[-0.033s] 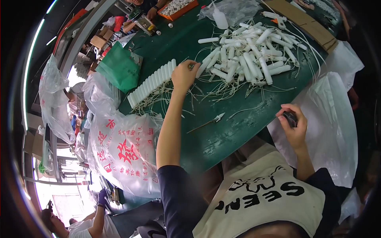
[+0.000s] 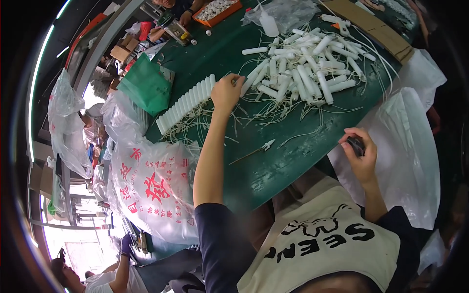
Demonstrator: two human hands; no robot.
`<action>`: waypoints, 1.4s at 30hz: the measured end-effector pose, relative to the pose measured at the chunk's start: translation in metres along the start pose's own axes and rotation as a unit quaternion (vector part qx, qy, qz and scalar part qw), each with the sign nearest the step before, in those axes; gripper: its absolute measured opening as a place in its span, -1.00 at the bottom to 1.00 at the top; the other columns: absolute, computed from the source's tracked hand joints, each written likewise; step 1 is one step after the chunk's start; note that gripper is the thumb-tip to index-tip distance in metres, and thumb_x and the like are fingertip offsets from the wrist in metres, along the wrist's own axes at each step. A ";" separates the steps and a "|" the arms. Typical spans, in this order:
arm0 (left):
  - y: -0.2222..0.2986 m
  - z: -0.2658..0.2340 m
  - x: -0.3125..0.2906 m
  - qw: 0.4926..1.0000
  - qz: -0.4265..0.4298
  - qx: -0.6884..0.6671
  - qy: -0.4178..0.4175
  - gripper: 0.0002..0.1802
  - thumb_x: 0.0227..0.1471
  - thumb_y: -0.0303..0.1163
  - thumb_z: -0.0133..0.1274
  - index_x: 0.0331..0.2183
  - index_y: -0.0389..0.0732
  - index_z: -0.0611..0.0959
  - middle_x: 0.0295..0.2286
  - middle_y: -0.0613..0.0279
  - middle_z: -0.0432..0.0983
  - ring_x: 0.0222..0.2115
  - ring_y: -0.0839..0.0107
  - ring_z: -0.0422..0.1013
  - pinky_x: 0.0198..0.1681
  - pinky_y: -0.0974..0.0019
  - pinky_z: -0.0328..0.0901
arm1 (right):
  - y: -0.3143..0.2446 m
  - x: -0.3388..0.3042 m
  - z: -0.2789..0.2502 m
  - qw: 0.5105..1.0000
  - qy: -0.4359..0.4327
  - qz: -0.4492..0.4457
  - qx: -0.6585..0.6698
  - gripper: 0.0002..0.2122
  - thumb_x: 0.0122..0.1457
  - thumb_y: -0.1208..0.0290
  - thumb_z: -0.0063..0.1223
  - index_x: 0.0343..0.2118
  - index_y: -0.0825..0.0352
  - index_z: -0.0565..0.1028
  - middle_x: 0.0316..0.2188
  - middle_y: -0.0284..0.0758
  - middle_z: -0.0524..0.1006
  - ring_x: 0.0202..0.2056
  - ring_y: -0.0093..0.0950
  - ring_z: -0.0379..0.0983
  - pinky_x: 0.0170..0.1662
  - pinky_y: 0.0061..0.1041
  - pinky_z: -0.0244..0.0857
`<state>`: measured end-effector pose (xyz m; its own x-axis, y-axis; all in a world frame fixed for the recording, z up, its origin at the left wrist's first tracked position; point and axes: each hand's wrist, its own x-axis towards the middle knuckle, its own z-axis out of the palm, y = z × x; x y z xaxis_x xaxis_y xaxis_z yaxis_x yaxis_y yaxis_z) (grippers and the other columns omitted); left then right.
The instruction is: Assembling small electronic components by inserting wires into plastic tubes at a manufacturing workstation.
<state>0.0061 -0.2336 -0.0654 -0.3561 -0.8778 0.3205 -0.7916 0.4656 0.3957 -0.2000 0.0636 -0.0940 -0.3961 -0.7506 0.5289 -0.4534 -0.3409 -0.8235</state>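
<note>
My left hand point(image 2: 227, 93) is above the green table, at the near-right end of a neat row of white tubes point(image 2: 185, 103) with thin wires trailing from them. Its fingers are pinched together around a small dark thing that I cannot make out. Just beyond it lies a loose pile of similar white tubes point(image 2: 305, 78) with tangled wires. My right hand point(image 2: 362, 155) hangs past the table's near edge, fingers curled around a small black rounded object point(image 2: 356, 145). Between the hands, a thin brown rod with a white pointed piece point(image 2: 254, 151) rests on the tabletop.
A printed plastic bag point(image 2: 156, 190) and a green bag point(image 2: 145, 83) stand at the left. Toward the back are a squeeze bottle point(image 2: 268, 24), a white glue gun point(image 2: 337, 22), cardboard point(image 2: 373, 29) and an orange tray point(image 2: 217, 15). White plastic sheeting point(image 2: 395, 156) hangs at right. Other people are nearby.
Both hands keep their places and grips. The view has shifted very slightly.
</note>
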 end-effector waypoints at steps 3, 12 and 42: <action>-0.001 0.009 0.007 0.998 -0.019 0.064 0.009 -0.59 -0.15 0.07 0.03 -0.41 -0.05 0.67 -0.56 0.21 0.54 -0.48 0.19 0.47 -0.42 0.23 0.32 | -0.001 -0.003 -0.004 0.999 -0.009 0.004 -0.031 -0.77 -0.04 0.65 0.05 -0.27 0.37 0.40 -0.50 -0.32 0.45 -0.45 -0.56 0.38 -0.33 -0.66 0.23; 0.004 0.000 0.011 0.974 -0.066 0.125 -0.175 -0.66 -0.37 0.00 0.13 -0.57 -0.06 0.67 -0.51 0.13 0.56 -0.43 0.20 0.49 -0.33 0.24 0.35 | -0.002 -0.009 -0.014 0.999 -0.010 0.013 -0.046 -0.77 -0.07 0.66 0.09 -0.29 0.38 0.42 -0.50 -0.32 0.43 -0.44 -0.54 0.42 -0.34 -0.63 0.26; 0.046 -0.005 -0.052 0.971 -0.091 0.096 -0.201 -0.43 -0.35 0.13 0.11 -0.59 -0.27 0.66 -0.56 -0.02 0.54 -0.48 0.13 0.48 -0.35 0.23 0.34 | -0.007 -0.022 -0.015 0.996 -0.063 -0.007 -0.055 -0.86 -0.07 0.54 0.15 -0.40 0.36 0.47 -0.52 -0.28 0.43 -0.49 -0.44 0.38 -0.41 -0.55 0.22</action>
<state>-0.0088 -0.1661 -0.0597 -0.3359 -0.9347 -0.1162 -0.9238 0.3029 0.2340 -0.2003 0.0912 -0.0968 -0.2890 -0.8139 0.5041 -0.5450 -0.2930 -0.7856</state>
